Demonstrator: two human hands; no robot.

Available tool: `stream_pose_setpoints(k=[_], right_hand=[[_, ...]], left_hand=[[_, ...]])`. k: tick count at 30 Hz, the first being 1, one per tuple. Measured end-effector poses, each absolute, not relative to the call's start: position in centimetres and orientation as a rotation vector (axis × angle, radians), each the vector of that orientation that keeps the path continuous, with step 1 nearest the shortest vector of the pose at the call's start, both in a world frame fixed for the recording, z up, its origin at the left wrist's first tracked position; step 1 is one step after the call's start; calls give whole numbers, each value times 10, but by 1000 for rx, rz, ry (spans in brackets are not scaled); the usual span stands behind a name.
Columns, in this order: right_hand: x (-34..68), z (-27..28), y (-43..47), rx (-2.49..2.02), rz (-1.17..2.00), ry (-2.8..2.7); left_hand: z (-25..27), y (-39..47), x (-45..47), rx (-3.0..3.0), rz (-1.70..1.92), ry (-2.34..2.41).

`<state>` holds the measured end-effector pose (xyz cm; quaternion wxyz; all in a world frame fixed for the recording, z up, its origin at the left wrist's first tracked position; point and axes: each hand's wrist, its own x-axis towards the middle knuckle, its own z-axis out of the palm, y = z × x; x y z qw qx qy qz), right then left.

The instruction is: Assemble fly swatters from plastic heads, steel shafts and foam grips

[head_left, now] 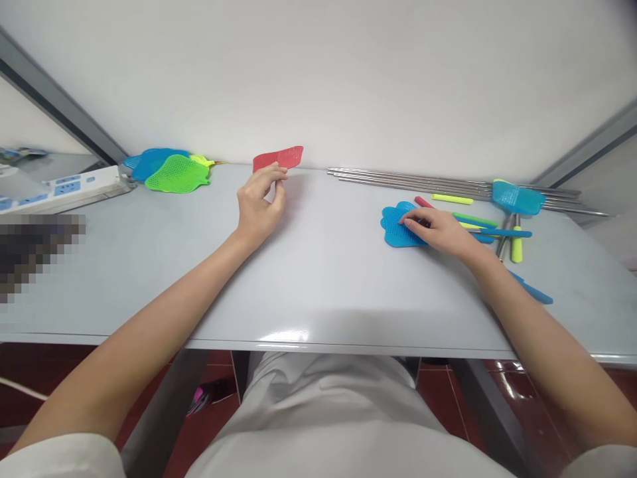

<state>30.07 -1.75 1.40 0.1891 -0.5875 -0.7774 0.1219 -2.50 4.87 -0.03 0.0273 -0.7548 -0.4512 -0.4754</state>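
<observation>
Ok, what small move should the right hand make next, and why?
Probably pinch the blue mesh piece with the right hand: its fingertips are right over that piece. The left hand is away at the red mesh piece, and I can't tell whether it grips it.

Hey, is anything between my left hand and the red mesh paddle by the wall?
Nothing visible: your left hand overlaps the lower edge of the red mesh paddle in view; whether they touch is unclear.
</observation>
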Motion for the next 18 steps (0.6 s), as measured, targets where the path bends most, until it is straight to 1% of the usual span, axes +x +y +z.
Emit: stream_pose_setpoints(k=[5, 9, 18], right_hand=[[298, 11, -18, -1641, 393, -2107], [296, 8, -17, -1576, 444, -2054], [282, 9, -23, -1347, 930, -1821]], left_hand=[[9, 31, -9, -2384, -1471, -1234], [12, 16, 4, -2502, -1396, -1163], [1, -6, 23, -2805, -1286, -651]])
